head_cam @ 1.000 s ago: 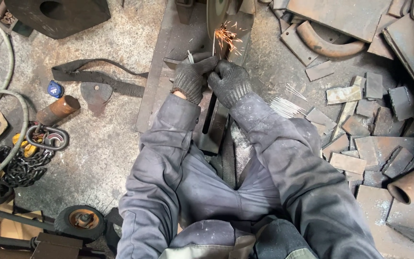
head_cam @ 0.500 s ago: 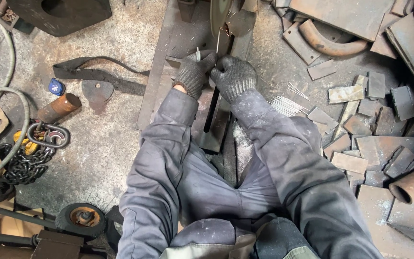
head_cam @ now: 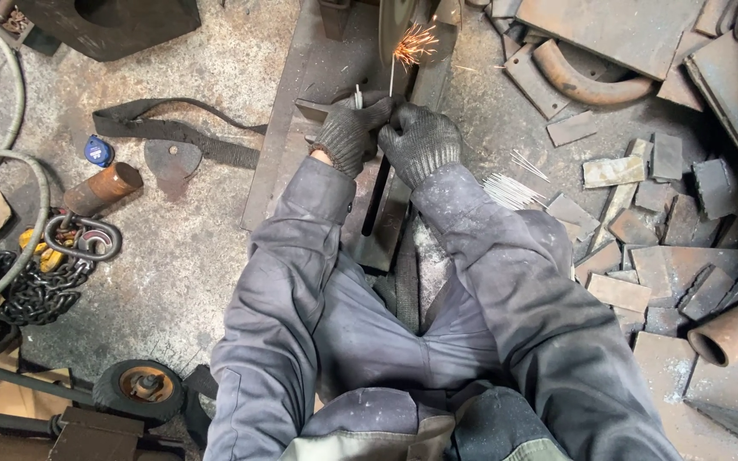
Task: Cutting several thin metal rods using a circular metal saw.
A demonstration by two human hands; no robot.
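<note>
Both my hands wear dark knit gloves and meet in front of a grinding wheel (head_cam: 396, 19) at the top of the view. My right hand (head_cam: 420, 138) pinches a thin metal rod (head_cam: 391, 78) whose tip touches the wheel, throwing orange sparks (head_cam: 414, 43). My left hand (head_cam: 348, 130) holds several more thin rods (head_cam: 358, 96) and steadies next to the right one. A loose bundle of the same rods (head_cam: 506, 189) lies on the floor just right of my right sleeve. My grey-sleeved arms and knees fill the lower middle.
Rusty plate offcuts (head_cam: 642, 256) and pipe (head_cam: 736, 329) crowd the right. A steel channel (head_cam: 288, 111) runs under my hands. On the left lie a strap (head_cam: 172, 128), a rusty cylinder (head_cam: 102, 188), a chain with ring (head_cam: 61, 265), hoses (head_cam: 10, 162) and a small wheel (head_cam: 140, 388).
One second ago sparks flew; half a second ago the rod was off the wheel with no sparks. Now the tip is back on the wheel and sparks fly again.
</note>
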